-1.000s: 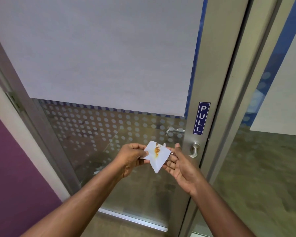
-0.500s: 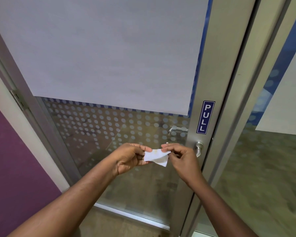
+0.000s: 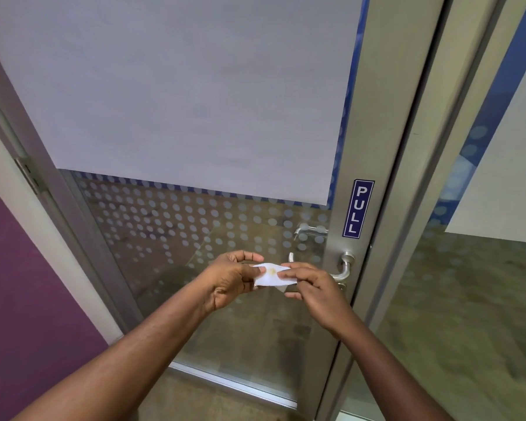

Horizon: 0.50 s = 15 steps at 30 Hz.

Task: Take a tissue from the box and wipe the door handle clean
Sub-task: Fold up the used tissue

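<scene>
A small white tissue (image 3: 271,276) with a yellow-orange stain is folded flat and held between both hands in front of the door. My left hand (image 3: 230,279) pinches its left end and my right hand (image 3: 316,294) pinches its right end. The silver lever door handle (image 3: 343,268) sits just right of my right hand, which covers part of the lever. No tissue box is in view.
The glass door (image 3: 195,232) has a frosted panel, a dotted band and a metal frame (image 3: 368,141) with a blue PULL sign (image 3: 358,208). A purple wall (image 3: 16,284) is at left. A second handle (image 3: 308,230) shows through the glass.
The tissue was open with its stained face towards me; both hands have folded it over into a flat strip. The view has shifted slightly.
</scene>
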Motion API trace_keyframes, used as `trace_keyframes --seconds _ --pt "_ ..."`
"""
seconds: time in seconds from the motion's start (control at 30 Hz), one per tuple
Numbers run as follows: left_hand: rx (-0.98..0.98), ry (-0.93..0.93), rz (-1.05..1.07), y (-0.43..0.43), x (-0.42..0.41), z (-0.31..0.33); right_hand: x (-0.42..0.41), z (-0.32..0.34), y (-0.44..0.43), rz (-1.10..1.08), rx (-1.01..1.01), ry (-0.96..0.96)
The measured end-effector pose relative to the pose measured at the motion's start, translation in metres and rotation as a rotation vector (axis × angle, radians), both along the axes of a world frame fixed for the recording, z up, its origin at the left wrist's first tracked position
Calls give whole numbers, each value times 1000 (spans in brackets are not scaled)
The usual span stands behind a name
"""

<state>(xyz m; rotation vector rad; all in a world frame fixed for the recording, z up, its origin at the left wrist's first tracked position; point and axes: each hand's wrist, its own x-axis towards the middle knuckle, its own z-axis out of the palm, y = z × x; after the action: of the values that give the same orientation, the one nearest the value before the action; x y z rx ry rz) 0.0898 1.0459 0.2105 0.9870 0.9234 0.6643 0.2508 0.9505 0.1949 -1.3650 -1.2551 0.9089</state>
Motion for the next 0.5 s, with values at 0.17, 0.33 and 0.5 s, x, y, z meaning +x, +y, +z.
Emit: trace_keyframes --seconds 0.17,0.33,0.5 --pt "15 23 21 -6 -9 -5 -5 -3 3 -36 -101 402" --pt "101 87 31 -9 -33 -7 -25 -21 18 -3 -186 384" --pt "282 321 100 -7 -69 -8 -54 -31 41 6 -203 295"
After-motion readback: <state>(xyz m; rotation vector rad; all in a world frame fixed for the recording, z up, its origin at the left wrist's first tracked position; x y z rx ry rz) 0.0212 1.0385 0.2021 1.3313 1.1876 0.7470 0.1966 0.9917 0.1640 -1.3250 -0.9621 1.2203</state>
